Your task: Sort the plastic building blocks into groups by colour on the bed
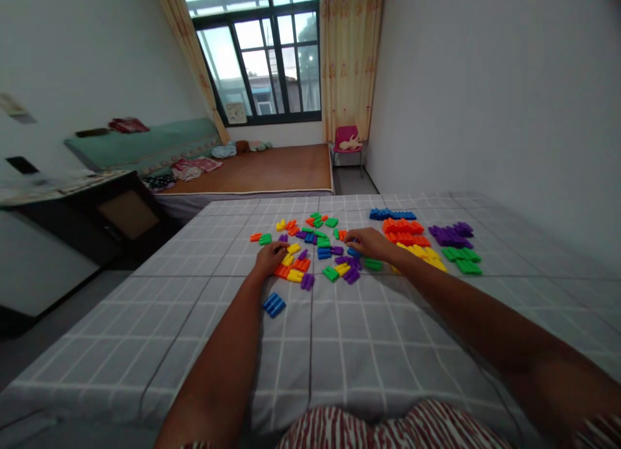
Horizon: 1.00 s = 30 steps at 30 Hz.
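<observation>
My left hand [271, 257] rests at the left side of a mixed spread of plastic blocks, its fingers closed beside a yellow block [294, 248]; what they hold, if anything, is too small to tell. At the right side of the spread, my right hand [369, 243] has its fingers bent down over a blue block [354, 252], which looks pinched at the fingertips. Orange blocks [301, 264] and a purple block [307, 281] lie near my left hand. A lone blue block [274, 305] sits closer to me.
Sorted by colour at the right are blue blocks [392, 214], orange blocks [403, 227], yellow blocks [427, 256], purple blocks [450, 234] and green blocks [468, 266]. A checked grey cloth [233, 332] covers the table. Beyond stand a bed [291, 167] and a pink chair [346, 136].
</observation>
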Motion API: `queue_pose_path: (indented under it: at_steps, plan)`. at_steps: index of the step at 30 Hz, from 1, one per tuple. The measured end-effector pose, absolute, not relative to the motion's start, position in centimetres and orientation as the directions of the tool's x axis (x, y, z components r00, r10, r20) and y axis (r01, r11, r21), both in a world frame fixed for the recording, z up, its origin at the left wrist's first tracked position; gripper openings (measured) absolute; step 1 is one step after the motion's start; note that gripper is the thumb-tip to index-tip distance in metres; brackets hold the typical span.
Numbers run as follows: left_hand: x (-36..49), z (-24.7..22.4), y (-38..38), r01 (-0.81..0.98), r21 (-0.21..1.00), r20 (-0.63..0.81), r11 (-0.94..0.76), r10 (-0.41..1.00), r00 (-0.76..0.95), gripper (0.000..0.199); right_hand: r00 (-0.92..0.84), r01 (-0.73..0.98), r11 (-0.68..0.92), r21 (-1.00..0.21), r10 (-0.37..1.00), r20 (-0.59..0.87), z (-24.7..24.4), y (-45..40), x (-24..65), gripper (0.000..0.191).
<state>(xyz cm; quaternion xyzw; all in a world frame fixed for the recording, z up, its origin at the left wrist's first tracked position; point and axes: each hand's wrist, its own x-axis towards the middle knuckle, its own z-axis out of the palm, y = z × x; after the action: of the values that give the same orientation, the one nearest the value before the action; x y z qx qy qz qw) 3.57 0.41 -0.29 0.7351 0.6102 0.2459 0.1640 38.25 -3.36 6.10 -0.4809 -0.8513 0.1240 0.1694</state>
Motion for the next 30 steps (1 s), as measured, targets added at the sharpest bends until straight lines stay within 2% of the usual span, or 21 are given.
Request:
queue_pose_path:
  at_steps: [10,13,17,21,23,26,30]
  plan:
    - [3.4,-1.1,0.8,0.807,0.556,0.155,-0.196,0.979,0.132,0.033,-0.562,0.799,0.564,-0.207,0.824,0.076,4.2,3.0,28.1,0.025]
    - [3.4,-1.0,0.8,0.787,0.582,0.166,-0.208,0.977,0.135,0.035,-0.547,0.818,0.555,-0.151,0.832,0.097,3.2,4.1,26.9,0.037]
    - [3.8,-0.7,0.5,0.753,0.609,0.198,-0.25,0.967,0.161,0.036,-0.46,0.863,0.474,-0.175,0.88,0.113,3.1,5.1,27.5,0.037]
    - [4.8,-0.4,0.2,0.723,0.584,0.232,-0.369,0.929,0.287,0.037,-0.433,0.859,0.46,-0.225,0.887,0.163,4.8,5.3,30.8,0.03]
    - [5.2,-0.3,0.1,0.732,0.54,0.23,-0.417,0.909,0.348,0.036,-0.461,0.858,0.467,-0.213,0.884,0.079,5.6,4.7,32.9,0.026]
    - [5.3,-0.3,0.1,0.76,0.508,0.216,-0.406,0.914,0.344,0.034,-0.516,0.85,0.494,-0.186,0.851,-0.099,5.7,3.4,35.4,0.019]
    - [5.0,-0.4,0.3,0.762,0.531,0.192,-0.37,0.929,0.317,0.035,-0.476,0.872,0.454,-0.181,0.873,-0.103,4.3,1.3,35.6,0.023]
